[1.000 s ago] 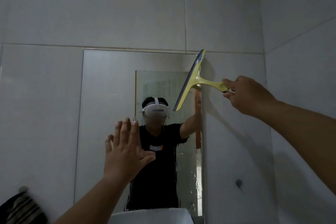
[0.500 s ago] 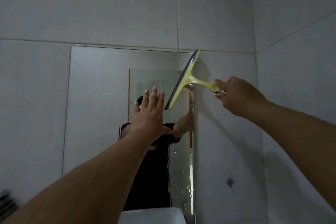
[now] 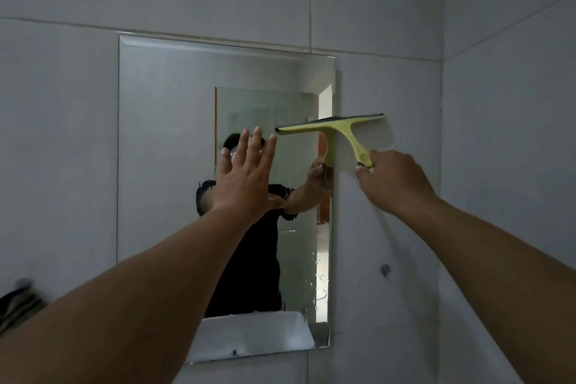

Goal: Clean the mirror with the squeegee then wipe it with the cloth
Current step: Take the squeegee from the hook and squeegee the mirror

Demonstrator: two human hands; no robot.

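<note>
A frameless rectangular mirror hangs on the grey tiled wall. My right hand grips the handle of a yellow-green squeegee. Its black blade lies almost level across the mirror's right edge, half over the glass and half over the wall tile. My left hand is raised in front of the mirror's middle, palm toward the glass and fingers spread, holding nothing. Its fingertips come close to the blade's left end. Water drops streak the mirror's lower right part.
A striped dark cloth hangs blurred at the left edge. A white sink edge shows reflected at the mirror's bottom. A small round wall fitting sits right of the mirror. The side wall meets the mirror wall in a corner at the right.
The squeegee has turned from steeply tilted to nearly level and come lower on the mirror's right edge. My left hand rose from low to the mirror's middle. The view shifted.
</note>
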